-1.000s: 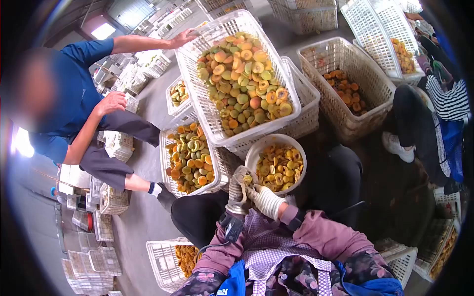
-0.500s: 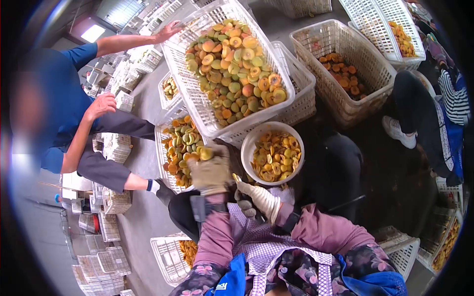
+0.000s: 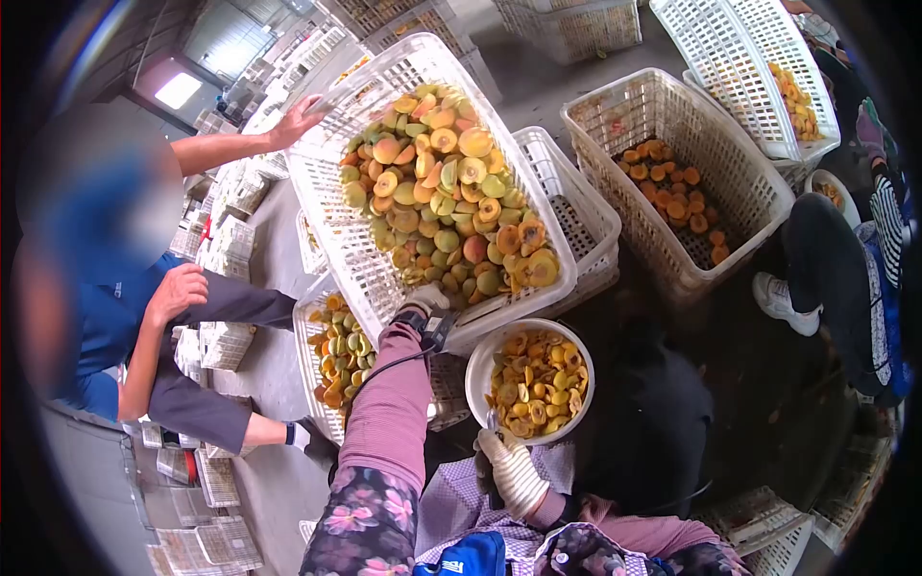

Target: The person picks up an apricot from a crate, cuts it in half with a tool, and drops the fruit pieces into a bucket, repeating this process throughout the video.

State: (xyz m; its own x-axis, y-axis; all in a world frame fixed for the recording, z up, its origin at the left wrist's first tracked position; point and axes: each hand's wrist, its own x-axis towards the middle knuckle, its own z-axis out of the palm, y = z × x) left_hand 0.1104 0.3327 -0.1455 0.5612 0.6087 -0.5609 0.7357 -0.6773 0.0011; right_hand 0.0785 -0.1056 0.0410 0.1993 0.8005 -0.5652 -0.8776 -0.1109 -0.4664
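Note:
My left hand (image 3: 427,300), in a light work glove, reaches over the near rim of a large white plastic crate (image 3: 341,254). Its fingertips are at the fruit and partly hidden, so their grip does not show. The crate holds many green and orange apricot-like fruits (image 3: 442,192), several cut in half with brown pits showing. My right hand (image 3: 514,475), in a striped glove, is closed around a small metal-tipped tool (image 3: 493,420) pointing up at the near rim of a white round tub (image 3: 473,384). Yellow fruit pieces (image 3: 538,384) lie in that tub.
Left of the large crate, a lower crate (image 3: 312,370) holds cut fruit. A brownish crate (image 3: 749,182) with orange halves stands at the right. A person in blue (image 3: 96,317) sits at the left, one hand (image 3: 298,120) on the large crate's edge. Another person's leg (image 3: 831,278) is at right.
My left hand has moved up from beside the tub, where it held a fruit, to the large crate. My right hand stays low with its tool. The view has tilted up.

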